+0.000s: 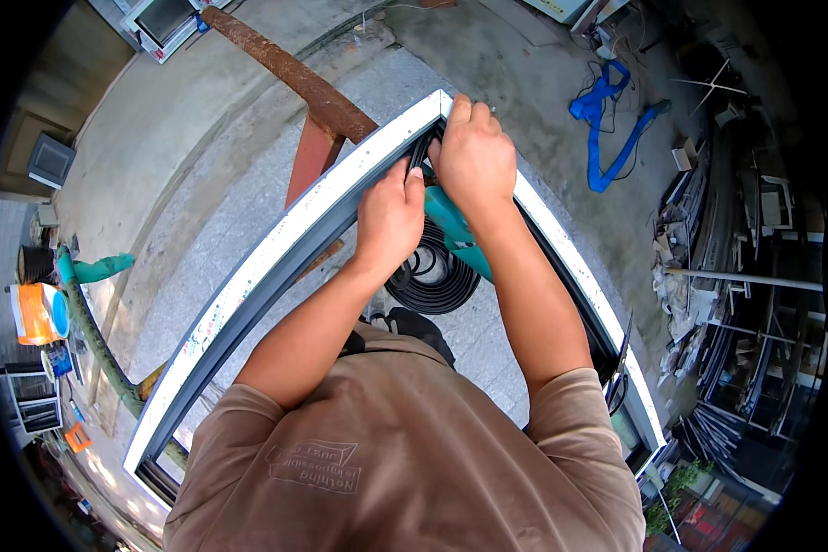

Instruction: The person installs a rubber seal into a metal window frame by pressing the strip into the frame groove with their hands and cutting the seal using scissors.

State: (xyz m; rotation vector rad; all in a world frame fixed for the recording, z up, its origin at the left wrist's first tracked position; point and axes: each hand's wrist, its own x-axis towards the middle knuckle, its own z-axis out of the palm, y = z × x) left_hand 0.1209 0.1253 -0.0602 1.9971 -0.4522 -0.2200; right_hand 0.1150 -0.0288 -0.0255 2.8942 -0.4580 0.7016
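Observation:
A large frame (247, 269), white on its outer face with a dark inner channel, surrounds my arms, its corner at the far middle. Just inside that corner runs a black rubber strip (420, 150). My left hand (391, 219) is closed on the strip, thumb and fingers pinched together. At the corner, my right hand (477, 164) has its fingers curled over the frame's edge, with the thumb inside near the strip; whether it also grips the strip is hidden. Below, a coil of black strip (440, 296) lies on the floor, beside a green object (451, 225) partly covered by my right forearm.
A rusty steel beam (290, 74) on a reddish support (315, 158) reaches under the frame's far left side. A blue strap (598, 138) lies on the floor at right. Stacked metal profiles (764, 368) line the right side. An orange and white bucket (39, 315) stands left.

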